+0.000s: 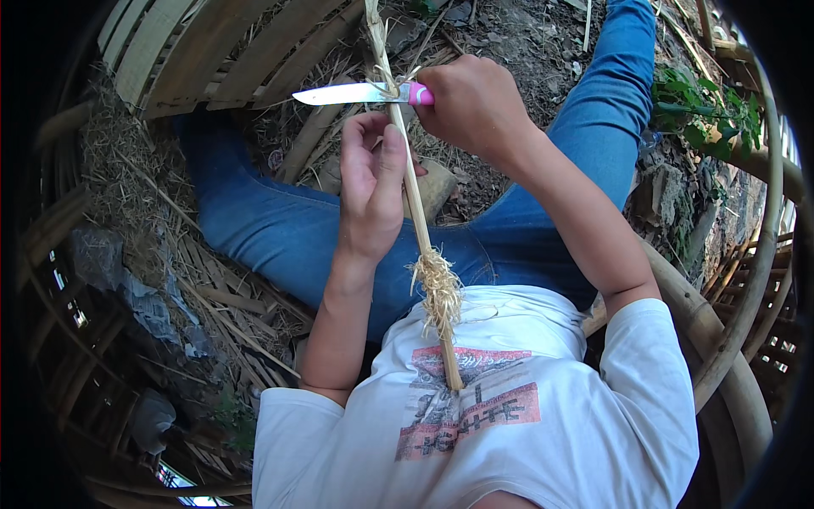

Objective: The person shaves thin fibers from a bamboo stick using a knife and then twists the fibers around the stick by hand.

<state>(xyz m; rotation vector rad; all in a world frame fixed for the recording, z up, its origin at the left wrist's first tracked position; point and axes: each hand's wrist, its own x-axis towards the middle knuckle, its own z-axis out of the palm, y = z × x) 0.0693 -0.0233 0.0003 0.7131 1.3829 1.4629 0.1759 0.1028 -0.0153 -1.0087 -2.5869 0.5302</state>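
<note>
A pale wooden stick (415,199) runs from the top of the view down to my chest, its near end resting against the white shirt. My right hand (479,106) grips the pink handle of a knife (339,93). The blade lies crosswise on the stick, pointing left, and thin curls lift from the wood beside it. Just below the blade, my left hand (371,182) is closed loosely about the stick, thumb along it and fingers partly hidden behind. A bushy clump of wood shavings (439,288) clings to the stick's lower part.
My legs in blue jeans (275,225) spread on either side. Wooden slats (203,51) stand at the upper left. Straw and plastic scraps (153,305) litter the left ground. Curved bamboo poles (721,365) and a leafy plant (704,106) are on the right.
</note>
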